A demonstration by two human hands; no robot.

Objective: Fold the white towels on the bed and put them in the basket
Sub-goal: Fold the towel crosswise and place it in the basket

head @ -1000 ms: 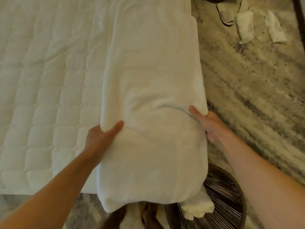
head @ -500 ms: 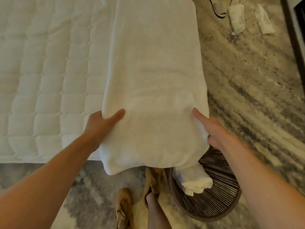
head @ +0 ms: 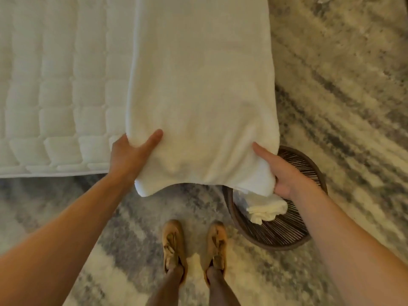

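Grey-and-cream mottled carpet [head: 331, 96] runs beside a quilted white bed [head: 55, 85], and across the bed's right-hand strip lies the long white towel [head: 198, 85], already doubled lengthwise, its near end hanging past the mattress edge over the floor.

Both hands have it at that near end. The left hand [head: 128, 155] grips the left edge, thumb on top and the other fingers tucked under the cloth; the right hand [head: 284, 175] clamps the right edge the same way, thumb on the upper face, palm cupped beneath. Each is closed on the towel, not spread.

It looks thick, soft and limp: the near hem sags between the two grips and bulges in the middle. Judging by that, it will drape instead of holding a line, so it is best held at the two near corners and kept taut between the hands while the end is carried toward the far end for the next fold. It seems light enough, though bulky.

Just beneath the right hand stands the dark woven basket [head: 287, 235] on the carpet, with one folded towel [head: 265, 208] already inside. Nearer still, two tan shoes [head: 194, 244] stand on the carpet.
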